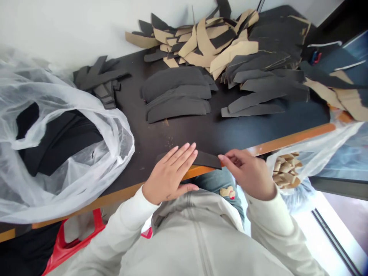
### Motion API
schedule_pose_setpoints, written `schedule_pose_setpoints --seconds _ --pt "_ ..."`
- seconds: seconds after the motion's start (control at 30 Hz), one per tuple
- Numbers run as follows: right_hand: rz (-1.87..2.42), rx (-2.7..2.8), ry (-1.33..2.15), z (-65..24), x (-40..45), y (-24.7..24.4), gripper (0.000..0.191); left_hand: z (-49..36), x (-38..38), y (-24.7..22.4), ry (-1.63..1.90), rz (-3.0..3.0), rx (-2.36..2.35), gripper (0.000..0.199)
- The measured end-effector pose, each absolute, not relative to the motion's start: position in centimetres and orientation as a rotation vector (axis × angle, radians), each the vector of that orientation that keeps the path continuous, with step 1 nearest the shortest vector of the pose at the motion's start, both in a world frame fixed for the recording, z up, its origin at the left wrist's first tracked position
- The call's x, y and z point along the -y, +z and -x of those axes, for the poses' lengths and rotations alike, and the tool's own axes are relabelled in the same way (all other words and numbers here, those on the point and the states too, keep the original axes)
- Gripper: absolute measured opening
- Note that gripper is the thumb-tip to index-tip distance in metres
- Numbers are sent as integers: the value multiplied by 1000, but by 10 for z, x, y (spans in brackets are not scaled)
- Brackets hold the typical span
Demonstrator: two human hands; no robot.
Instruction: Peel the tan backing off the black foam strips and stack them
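A dark, curved foam-like strip (207,158) lies at the front edge of the table, one end reaching slightly past the orange edging. Flat across its left part rests my left hand (171,174), fingers stretched out and covering much of it. My right hand (247,170) pinches the strip's right end between thumb and forefinger, its other fingers curled. Just behind are neat stacks of similar dark curved pieces (178,107). More dark strips (255,104) lie fanned out to the right.
A clear plastic bag (122,132) holding black pieces stands open on the left. Tan and black pieces (201,42) are heaped against the wall. Below the table's right side hangs a bag with tan scraps (286,170). A red stool (77,245) stands lower left.
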State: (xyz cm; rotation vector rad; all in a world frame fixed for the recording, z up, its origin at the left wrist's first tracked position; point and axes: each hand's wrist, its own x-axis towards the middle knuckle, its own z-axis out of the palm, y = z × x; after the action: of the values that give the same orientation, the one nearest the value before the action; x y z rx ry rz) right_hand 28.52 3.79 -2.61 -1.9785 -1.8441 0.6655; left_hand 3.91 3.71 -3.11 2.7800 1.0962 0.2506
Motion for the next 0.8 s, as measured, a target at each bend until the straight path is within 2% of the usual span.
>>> schedule_pose_setpoints --seconds 0.13,0.5,0.8 --pt "1966 1837 711 -277 -37 -33 36 -59 -35 -41 279 -2754 -1030 90" --pt "2072 1941 547 -272 -37 -38 28 -65 -34 -51 233 -2740 -1035 88" --pt "2240 2180 300 -267 -37 -31 34 -65 -34 -50 247 -2687 -1059 85"
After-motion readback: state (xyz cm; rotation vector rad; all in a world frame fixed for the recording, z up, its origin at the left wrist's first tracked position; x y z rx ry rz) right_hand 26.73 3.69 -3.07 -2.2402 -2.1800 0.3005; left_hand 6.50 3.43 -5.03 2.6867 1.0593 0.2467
